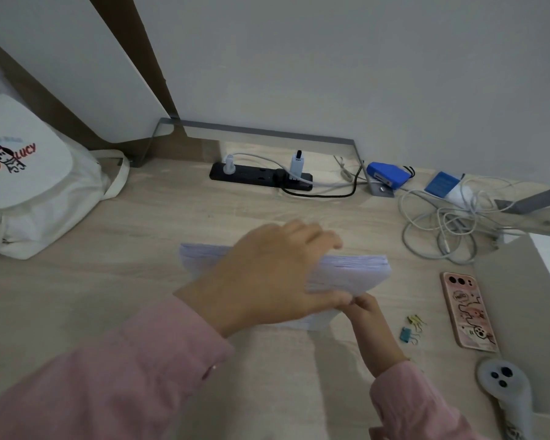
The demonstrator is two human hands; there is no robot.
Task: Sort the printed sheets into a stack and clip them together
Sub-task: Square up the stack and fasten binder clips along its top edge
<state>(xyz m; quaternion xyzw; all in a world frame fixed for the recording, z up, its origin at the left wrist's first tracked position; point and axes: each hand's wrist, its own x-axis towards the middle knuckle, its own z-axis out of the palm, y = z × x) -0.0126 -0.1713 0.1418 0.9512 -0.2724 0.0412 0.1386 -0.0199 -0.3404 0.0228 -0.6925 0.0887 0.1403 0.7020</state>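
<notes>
Both hands on the paper stack

Now we see the wooden desk (140,281) bearing the stack of sheets (346,274) mid-desk. Our left hand (267,277) lies spread flat on top; our right hand (367,315) pinches its near corner. Two binder clips (411,328) lie just right.

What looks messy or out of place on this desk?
The white cables lie in a loose tangle at the right. The paper stack is not squared yet; its sheets fan out under the left hand, with the right hand at its near corner. The two binder clips lie unused beside the phone.
</notes>
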